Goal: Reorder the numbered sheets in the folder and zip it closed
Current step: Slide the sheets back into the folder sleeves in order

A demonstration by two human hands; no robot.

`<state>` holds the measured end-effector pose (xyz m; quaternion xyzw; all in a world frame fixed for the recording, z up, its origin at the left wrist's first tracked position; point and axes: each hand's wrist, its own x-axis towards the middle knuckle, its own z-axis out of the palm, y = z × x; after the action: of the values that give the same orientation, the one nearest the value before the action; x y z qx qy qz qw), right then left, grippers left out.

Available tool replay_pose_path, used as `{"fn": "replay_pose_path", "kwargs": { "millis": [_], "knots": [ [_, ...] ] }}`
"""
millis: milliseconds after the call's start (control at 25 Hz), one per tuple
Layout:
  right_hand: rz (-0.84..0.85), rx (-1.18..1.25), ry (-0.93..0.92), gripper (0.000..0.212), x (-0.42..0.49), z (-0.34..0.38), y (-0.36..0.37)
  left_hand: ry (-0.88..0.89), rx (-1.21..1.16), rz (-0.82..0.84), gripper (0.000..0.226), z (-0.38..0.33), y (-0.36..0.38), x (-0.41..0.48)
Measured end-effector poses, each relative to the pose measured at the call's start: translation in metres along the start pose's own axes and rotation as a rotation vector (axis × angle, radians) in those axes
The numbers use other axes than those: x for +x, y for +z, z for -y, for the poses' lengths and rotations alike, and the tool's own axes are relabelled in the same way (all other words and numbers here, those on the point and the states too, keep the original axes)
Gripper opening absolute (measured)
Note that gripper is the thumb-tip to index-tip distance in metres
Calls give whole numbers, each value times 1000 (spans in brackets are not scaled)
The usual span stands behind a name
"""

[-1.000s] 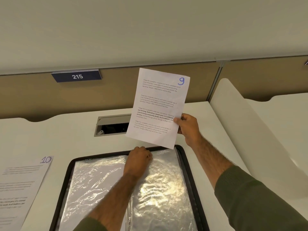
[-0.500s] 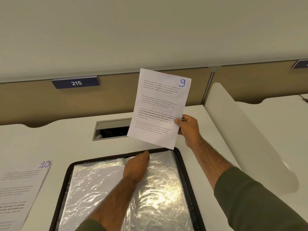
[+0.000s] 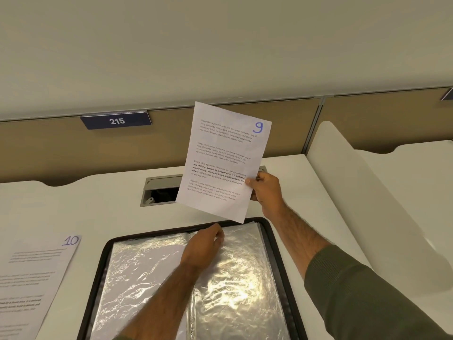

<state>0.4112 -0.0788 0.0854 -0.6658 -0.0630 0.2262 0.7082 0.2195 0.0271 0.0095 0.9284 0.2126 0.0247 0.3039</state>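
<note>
A black zip folder (image 3: pixel 277 244) lies open on the desk, its clear plastic sleeves (image 3: pixel 245 273) shining under the light. My right hand (image 3: pixel 266 190) holds up the sheet numbered 9 (image 3: pixel 223 160) by its right edge, above the folder's far end. My left hand (image 3: pixel 204 245) rests at the top of the right-hand sleeves, fingers curled at the sleeve's upper edge; whether it pinches the sleeve is hard to tell. The sheet numbered 10 (image 3: pixel 36 276) lies flat on the desk to the left of the folder.
A grey cable hatch (image 3: pixel 159 190) sits open in the white desk (image 3: pixel 98 207) behind the folder. A white side divider (image 3: pixel 362 197) rises on the right. The back panel carries a blue plate reading 215 (image 3: pixel 116 120).
My left hand has shifted slightly along the top edge of the sleeves, its fingers straightening then curling again. The sheet numbered 9 stays raised in my right hand, barely moved.
</note>
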Motion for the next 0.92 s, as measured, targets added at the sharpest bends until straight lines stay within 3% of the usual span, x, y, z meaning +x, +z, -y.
{"fn": "replay_pose_path", "kwargs": {
  "millis": [240,480,720,920],
  "knots": [
    [11,-22,-4,16,5,-10,17,-12,-76,-75,13,-5,-2,3],
    [-6,-66,-5,15,16,-16,27,-61,-162,-18,22,-5,-7,10],
    [-25,-50,-19,24,15,-5,21,-93,-215,-14,18,-5,-6,11],
    [-38,-60,-35,18,14,-6,9,14,-9,-96,10,-15,-6,8]
  ]
}}
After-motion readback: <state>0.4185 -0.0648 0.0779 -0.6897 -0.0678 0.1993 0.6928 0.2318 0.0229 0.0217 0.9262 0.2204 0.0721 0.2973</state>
